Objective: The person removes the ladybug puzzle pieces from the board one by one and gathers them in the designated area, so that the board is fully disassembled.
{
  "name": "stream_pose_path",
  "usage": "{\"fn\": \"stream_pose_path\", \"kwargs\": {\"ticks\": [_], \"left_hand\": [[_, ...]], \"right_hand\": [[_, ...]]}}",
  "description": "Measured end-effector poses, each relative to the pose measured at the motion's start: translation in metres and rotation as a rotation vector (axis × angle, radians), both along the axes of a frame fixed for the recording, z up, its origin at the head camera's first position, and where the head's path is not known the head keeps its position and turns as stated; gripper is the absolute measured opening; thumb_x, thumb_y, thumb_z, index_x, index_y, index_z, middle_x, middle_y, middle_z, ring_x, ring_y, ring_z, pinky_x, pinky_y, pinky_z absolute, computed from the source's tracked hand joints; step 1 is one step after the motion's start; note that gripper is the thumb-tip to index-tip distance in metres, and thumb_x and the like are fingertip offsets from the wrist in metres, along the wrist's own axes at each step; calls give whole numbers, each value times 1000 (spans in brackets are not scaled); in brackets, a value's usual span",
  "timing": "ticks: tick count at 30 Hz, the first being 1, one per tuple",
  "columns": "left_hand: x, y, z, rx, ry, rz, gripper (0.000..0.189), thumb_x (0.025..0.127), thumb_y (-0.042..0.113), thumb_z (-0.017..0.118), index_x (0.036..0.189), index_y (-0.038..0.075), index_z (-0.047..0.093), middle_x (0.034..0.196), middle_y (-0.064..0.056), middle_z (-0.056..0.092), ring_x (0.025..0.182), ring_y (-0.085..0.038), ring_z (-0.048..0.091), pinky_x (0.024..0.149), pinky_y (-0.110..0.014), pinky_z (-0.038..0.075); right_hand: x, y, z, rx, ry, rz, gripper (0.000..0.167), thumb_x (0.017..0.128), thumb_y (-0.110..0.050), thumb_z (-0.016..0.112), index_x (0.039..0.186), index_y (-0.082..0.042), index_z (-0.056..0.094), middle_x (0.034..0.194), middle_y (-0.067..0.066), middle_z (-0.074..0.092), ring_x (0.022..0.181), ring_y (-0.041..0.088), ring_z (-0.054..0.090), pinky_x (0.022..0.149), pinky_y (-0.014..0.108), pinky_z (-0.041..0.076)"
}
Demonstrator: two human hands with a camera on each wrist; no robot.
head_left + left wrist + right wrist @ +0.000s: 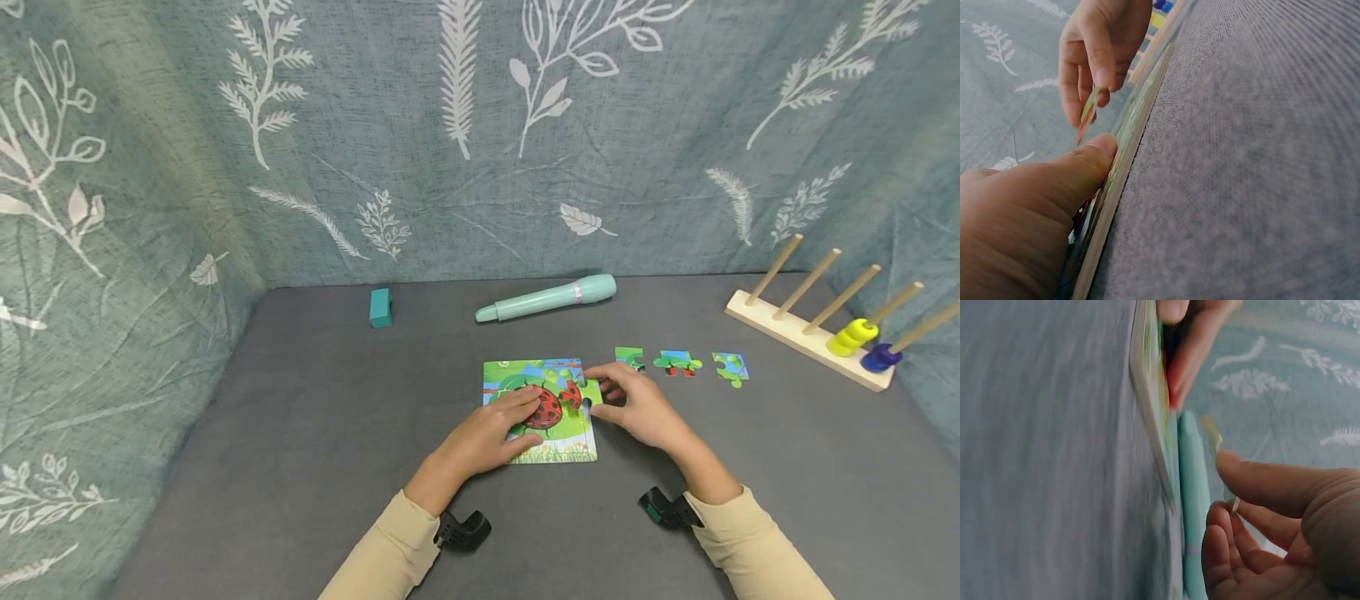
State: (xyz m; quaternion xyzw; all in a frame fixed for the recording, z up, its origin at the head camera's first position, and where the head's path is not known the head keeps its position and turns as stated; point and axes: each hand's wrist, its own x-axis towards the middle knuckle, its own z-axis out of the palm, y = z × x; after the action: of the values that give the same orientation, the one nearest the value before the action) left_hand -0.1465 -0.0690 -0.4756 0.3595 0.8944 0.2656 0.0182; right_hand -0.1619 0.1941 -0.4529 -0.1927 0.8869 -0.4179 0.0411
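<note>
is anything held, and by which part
The right hand pinches a ladybug puzzle piece by its green end; the left hand rests on the puzzle board.

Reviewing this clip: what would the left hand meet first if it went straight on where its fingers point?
Probably the puzzle piece pinched by the right hand, ahead of the left hand. The piece is raised above the puzzle, so the fingers might pass beneath it.

High head view, low wrist close-ups, shared puzzle (555,417)
</note>
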Motion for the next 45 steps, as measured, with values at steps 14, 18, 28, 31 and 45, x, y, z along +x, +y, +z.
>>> {"fn": "stream_pose_path", "kwargs": {"ticks": [14, 18, 28, 31, 45], "left_hand": [[2, 1, -2, 20, -2, 4, 59, 91, 30, 65, 140, 3, 46, 147, -9, 43, 136, -24, 40, 108, -34, 43], [2, 2, -2, 23, -4, 2, 60, 91, 31, 65, 140, 3, 46, 147, -9, 43, 136, -23, 40, 108, -35, 44], [1, 1, -5, 27, 0, 1, 59, 91, 31, 64, 140, 3, 46, 148, -9, 43, 136, -24, 40, 110, -33, 41], [1, 1, -5, 29, 7, 1, 59, 91, 31, 64, 140, 3, 46, 147, -9, 43, 136, -24, 40, 109, -34, 42], [-1, 0, -4, 31, 3, 0, 59, 91, 29, 65, 140, 2, 47, 147, -10, 43, 136, -26, 41, 110, -32, 42]], "right_hand": [[15, 93, 7, 38, -9, -132, 45, 85, -7, 70, 127, 2, 56, 119, 19, 56, 97, 1, 53, 79, 15, 51], [25, 124, 5, 37, -42, -165, 48, 87, -11, 69, 130, 3, 52, 124, 23, 52, 94, -19, 43, 73, 8, 49], [39, 181, -4, 58, -141, -278, 56, 89, -23, 68, 135, 1, 48, 112, -25, 45, 95, -26, 39, 72, 2, 46], [40, 186, -7, 53, -132, -265, 56, 89, -23, 68, 135, 2, 48, 109, -36, 40, 96, -27, 38, 73, 0, 44], [36, 182, -16, 116, 43, -207, 45, 83, -7, 72, 122, 8, 57, 116, 13, 46, 96, -21, 35, 75, -2, 32]]}}
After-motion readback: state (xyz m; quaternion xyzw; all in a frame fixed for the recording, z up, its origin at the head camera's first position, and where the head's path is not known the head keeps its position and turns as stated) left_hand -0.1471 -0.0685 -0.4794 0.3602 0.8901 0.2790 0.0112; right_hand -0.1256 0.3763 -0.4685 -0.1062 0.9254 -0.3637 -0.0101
